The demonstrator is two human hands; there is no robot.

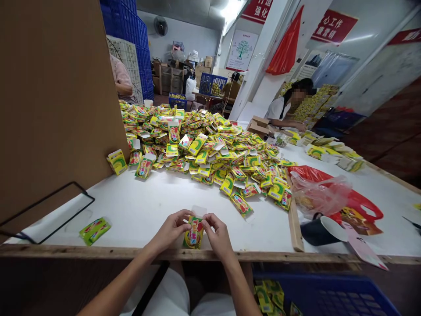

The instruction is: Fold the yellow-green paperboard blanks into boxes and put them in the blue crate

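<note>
Near the front edge of the white table, a small yellow-green printed candy box (193, 237) stands between my two hands with its pale top flap up. My left hand (173, 228) pinches the box's upper left side between thumb and fingers. Its upper right side is gripped by my right hand (217, 232), thumb on the front. Whether anything is inside the box cannot be seen. Off to the left lies a flat green packet (94, 231). Beyond my hands rises a large heap of similar small boxes (204, 149), many with flaps open.
A tall cardboard sheet (59, 96) and black wire frame (88, 197) flank the left. Rightward are a wooden strip (296, 224), dark mug (320, 230) and red plastic bag (365, 204). A blue basket (322, 294) holding boxes sits below the edge. A co-worker (279, 107) sits at the far right.
</note>
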